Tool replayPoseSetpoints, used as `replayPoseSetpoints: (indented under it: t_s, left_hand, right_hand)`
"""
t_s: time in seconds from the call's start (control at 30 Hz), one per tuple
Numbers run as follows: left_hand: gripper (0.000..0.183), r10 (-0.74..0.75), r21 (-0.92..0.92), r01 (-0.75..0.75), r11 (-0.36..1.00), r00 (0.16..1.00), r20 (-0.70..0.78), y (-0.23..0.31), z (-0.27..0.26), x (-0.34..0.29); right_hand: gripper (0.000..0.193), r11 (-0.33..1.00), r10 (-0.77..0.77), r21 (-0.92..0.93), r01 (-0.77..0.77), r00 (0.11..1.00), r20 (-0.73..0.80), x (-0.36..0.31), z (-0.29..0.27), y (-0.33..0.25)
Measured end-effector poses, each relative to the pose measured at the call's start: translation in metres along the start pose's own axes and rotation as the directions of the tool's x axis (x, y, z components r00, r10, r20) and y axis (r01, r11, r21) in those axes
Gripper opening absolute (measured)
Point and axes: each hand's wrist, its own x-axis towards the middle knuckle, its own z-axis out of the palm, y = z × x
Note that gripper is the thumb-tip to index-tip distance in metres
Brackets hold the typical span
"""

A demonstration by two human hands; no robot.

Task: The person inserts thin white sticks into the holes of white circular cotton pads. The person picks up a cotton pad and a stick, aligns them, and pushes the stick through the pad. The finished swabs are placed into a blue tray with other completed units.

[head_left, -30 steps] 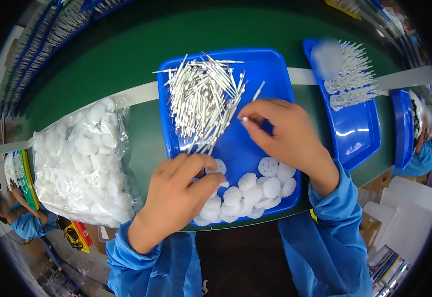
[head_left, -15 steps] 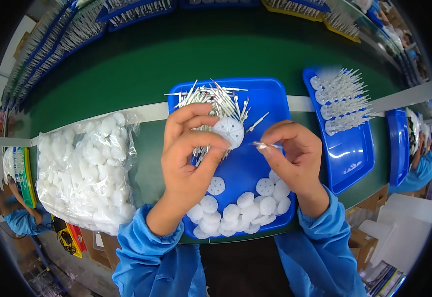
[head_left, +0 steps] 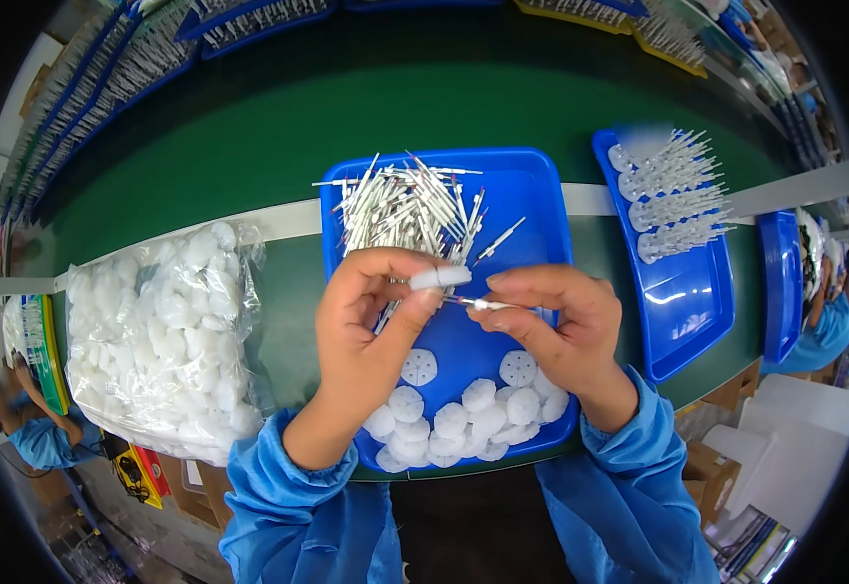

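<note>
Between thumb and fingers, my left hand (head_left: 371, 311) pinches a white plastic disc (head_left: 441, 277), tilted nearly edge-on. My right hand (head_left: 566, 316) grips a thin white stick (head_left: 488, 305) with a fine tip that points left, just under the disc; whether they touch I cannot tell. Both hands are above a blue tray (head_left: 541, 209). At its far left lies a heap of similar white sticks (head_left: 400, 209), partly hidden by my left hand. One loose stick (head_left: 499, 240) lies apart. Several white discs with small holes (head_left: 488, 420) are piled along the near edge.
A clear bag of white discs (head_left: 166, 341) lies to the left. On the right, a second blue tray (head_left: 687, 321) holds rows of discs with sticks standing in them. Stick-filled trays (head_left: 118, 112) line the far edges. Co-workers (head_left: 814, 326) sit at both sides.
My left hand has turned the disc from face-up to nearly edge-on and lowered it slightly. My right hand has brought the stick left and a little down, close to the disc.
</note>
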Motion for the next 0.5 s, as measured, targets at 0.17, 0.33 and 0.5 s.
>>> replayPoseSetpoints:
  t_s: [0.17, 0.33, 0.5]
  left_hand:
    - [0.027, 0.041, -0.019, -0.041, 0.999, 0.998, 0.043, -0.005, -0.003, -0.002]
    - [0.037, -0.078, -0.085, 0.075, 0.994, 0.996, -0.039, 0.004, 0.004, -0.004]
    - [0.039, 0.052, 0.002, -0.052, 0.999, 0.998, -0.022, -0.004, 0.000, -0.002]
  right_hand:
    - [0.020, 0.861, -0.271, -0.408, 0.304, 0.953, 0.138, 0.010, -0.002, -0.003]
    - [0.021, 0.817, -0.294, -0.483, 0.316, 0.948, 0.123, 0.007, -0.002, -0.002]
    - [0.021, 0.801, -0.271, -0.521, 0.296, 0.954, 0.127, 0.007, -0.002, -0.004]
